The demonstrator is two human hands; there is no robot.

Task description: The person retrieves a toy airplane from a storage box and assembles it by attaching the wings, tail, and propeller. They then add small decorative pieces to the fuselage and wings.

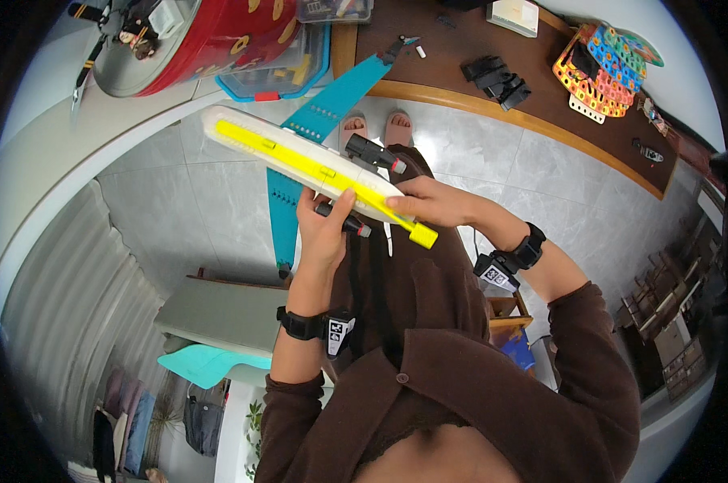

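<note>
Held over my lap is a toy plane built of bricks, with a long white body (pixel 239 142) and a bright yellow strip along its top. Two teal wings (pixel 340 95) spread from it, one toward the table and one back toward me. Dark engine-like parts (pixel 369 153) sit on both sides near the rear. My left hand (pixel 325 228) grips the body from the near side, thumb on its edge, beside one dark part. Fingers of my right hand (pixel 435 201) close on the rear end, next to the yellow tail piece (pixel 422 235). The left fingertips are hidden underneath.
Ahead stands a brown table (pixel 428 68) with a wooden edge. It bears black parts (pixel 497 82), colourful perforated pieces (pixel 601 68) and a white box (pixel 513 16). At upper left are a red drum (pixel 223 40) and a clear blue-rimmed box (pixel 279 76). A grey-topped cabinet (pixel 227 310) stands at left.
</note>
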